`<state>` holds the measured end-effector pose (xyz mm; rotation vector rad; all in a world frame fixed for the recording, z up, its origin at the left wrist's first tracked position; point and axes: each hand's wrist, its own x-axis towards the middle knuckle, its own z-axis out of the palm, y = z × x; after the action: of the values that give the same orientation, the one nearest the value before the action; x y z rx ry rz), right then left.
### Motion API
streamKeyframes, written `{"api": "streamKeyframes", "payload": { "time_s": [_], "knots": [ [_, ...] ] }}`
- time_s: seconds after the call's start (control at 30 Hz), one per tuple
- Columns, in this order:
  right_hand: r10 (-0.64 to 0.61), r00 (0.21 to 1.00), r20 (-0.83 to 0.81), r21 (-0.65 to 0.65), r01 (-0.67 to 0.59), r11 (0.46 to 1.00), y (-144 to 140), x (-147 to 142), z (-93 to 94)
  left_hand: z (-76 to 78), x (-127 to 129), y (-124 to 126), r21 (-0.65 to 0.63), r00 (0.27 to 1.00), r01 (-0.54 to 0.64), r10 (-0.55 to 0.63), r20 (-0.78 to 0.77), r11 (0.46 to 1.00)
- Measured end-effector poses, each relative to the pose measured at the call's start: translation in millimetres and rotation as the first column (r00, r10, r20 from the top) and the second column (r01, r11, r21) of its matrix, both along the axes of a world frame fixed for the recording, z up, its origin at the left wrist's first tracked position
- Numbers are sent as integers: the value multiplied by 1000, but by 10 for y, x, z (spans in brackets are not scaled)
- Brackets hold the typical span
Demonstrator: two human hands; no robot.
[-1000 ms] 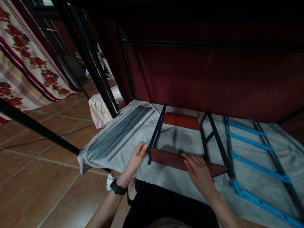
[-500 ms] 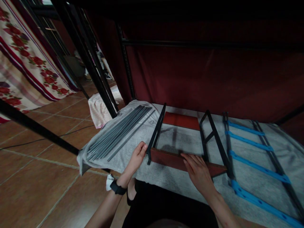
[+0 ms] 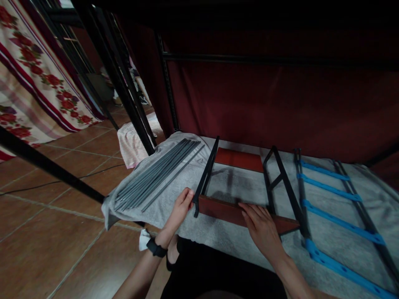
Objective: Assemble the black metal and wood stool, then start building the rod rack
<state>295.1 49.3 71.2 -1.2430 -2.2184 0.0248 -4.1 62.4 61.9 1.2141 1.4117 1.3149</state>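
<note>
On grey blanket (image 3: pixel 224 238), L hand (image 3: pixel 182 203) pinches blk metal frame (image 3: pixel 287 185), R hand (image 3: pixel 264 228) lies flat on brown board (image 3: pixel 221 211); pose unchanged, prob. steadying.

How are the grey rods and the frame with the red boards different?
The rods are grey; the frame is black with reddish boards.
The rods are thin, separate sticks lying side by side; the frame has slanted sides with boards between them.
Nobody touches the rods; the frame has the left hand at its left corner and the right hand on its near board.
Both are on grey cloth.
</note>
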Motion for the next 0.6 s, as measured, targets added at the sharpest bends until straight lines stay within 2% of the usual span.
{"api": "streamKeyframes", "payload": {
  "time_s": [0.13, 0.4, 0.5, 0.6],
  "knots": [
    [3, 1000, -7, -3, -3, 1000, -7, -4, -6, -66, -11, 26, 35, 998, -19, 21, -54, 999],
    [1, 1000, -20, -7, -1, 1000, -22, -10, -9, -100, -45, 16, 120, 990, 49, -32, -136, 992],
    [1, 1000, -13, -14, -2, 1000, -18, -9, -9, -95, -47, 3, 107, 992, 56, -43, -117, 993],
    [-2, 1000, -5, -12, 2, 1000, -14, -7, -10, -69, -24, -4, 42, 999, 44, -43, -28, 998]
  ]
}}
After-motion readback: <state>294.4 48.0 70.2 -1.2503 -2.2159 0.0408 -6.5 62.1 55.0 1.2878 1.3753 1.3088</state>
